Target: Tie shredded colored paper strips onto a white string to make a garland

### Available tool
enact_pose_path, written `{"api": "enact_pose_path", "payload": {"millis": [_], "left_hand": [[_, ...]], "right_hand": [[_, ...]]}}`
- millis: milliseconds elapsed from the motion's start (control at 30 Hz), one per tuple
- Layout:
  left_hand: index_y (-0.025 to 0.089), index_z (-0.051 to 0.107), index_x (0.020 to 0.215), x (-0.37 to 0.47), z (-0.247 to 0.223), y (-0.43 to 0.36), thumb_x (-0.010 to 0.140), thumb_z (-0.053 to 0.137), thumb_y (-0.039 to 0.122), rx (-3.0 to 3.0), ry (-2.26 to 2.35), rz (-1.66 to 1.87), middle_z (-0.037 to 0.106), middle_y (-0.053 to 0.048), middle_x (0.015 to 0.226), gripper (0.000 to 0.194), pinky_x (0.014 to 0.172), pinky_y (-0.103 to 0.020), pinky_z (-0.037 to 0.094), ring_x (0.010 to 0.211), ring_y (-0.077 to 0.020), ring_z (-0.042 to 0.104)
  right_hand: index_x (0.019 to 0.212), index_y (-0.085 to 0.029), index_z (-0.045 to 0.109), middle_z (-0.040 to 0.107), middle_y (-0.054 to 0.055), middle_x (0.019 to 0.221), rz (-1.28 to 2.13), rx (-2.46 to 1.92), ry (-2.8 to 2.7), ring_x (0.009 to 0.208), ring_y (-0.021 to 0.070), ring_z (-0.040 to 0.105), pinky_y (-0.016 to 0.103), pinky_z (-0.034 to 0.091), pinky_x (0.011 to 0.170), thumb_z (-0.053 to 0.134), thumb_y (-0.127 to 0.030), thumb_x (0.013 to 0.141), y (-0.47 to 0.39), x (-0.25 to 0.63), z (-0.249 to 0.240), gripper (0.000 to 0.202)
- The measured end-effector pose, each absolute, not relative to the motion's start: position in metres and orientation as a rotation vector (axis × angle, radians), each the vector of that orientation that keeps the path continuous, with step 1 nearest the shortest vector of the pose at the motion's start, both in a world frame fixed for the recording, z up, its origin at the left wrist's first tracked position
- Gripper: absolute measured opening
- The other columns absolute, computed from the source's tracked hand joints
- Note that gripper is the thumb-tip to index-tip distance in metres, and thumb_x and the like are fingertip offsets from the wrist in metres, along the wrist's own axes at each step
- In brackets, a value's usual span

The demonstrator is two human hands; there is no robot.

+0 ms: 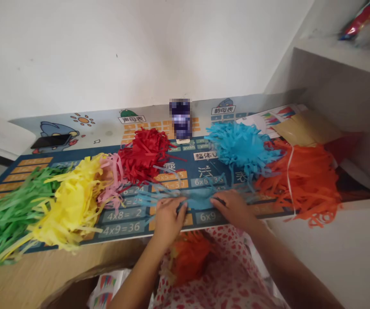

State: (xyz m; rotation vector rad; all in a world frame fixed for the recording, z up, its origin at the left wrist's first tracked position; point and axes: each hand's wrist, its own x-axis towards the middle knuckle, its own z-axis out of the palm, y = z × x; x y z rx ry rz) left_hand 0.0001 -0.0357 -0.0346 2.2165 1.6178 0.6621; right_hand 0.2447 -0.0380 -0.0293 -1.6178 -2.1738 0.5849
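A strip of light blue fringed tissue paper (199, 198) lies across the near part of the mat, its cut ends spreading out to both sides. My left hand (168, 216) is closed on its left part, thumb toward the middle. On the right part, my right hand (231, 209) grips it with bent fingers. The paper between the hands looks flat and a little blurred. Just beyond my right hand sits a fluffy bunch of blue fringed tissue paper (241, 146). A red fringed bunch (146, 152) lies beyond my left hand.
Yellow (75, 199), green (14, 210) and pink (112, 174) fringed bunches lie at left, near a black phone (51, 140). Orange fringed paper (307, 182) is at right. A blurred-out upright object (181, 118) stands by the wall. Another orange bunch (191, 257) rests on my lap.
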Motion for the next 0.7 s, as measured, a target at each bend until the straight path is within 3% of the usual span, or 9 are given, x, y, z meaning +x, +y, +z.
{"api": "enact_pose_path", "payload": {"millis": [133, 333, 700], "left_hand": [[0.022, 0.072, 0.099, 0.014, -0.029, -0.018, 0.093, 0.052, 0.029, 2.202, 1.811, 0.419, 0.077, -0.007, 0.090, 0.022, 0.084, -0.040, 0.041, 0.087, -0.0256, 0.068], [0.020, 0.070, 0.093, 0.020, -0.021, -0.010, 0.092, 0.051, 0.035, 2.269, 1.898, 0.220, 0.075, -0.008, 0.079, 0.024, 0.079, -0.038, 0.040, 0.081, -0.0269, 0.069], [0.020, 0.068, 0.093, 0.020, -0.013, -0.006, 0.090, 0.051, 0.036, 2.256, 1.914, 0.019, 0.076, -0.009, 0.081, 0.024, 0.081, -0.039, 0.041, 0.081, -0.0278, 0.069]], "right_hand": [[0.084, -0.019, 0.069, 0.072, 0.005, 0.087, 0.374, -1.885, -2.145, 0.083, 0.0209, 0.065, 0.033, 0.035, 0.076, 0.054, -0.034, 0.094, -0.025, 0.231, -0.023, 0.023], [0.077, -0.020, 0.065, 0.070, 0.003, 0.083, 0.292, -1.867, -2.115, 0.078, 0.0189, 0.063, 0.031, 0.034, 0.072, 0.060, -0.029, 0.088, -0.019, 0.233, -0.037, 0.015], [0.076, -0.021, 0.065, 0.069, 0.002, 0.080, 0.305, -1.867, -2.082, 0.074, 0.0186, 0.063, 0.032, 0.033, 0.070, 0.058, -0.034, 0.091, -0.016, 0.233, -0.038, 0.021]]}}
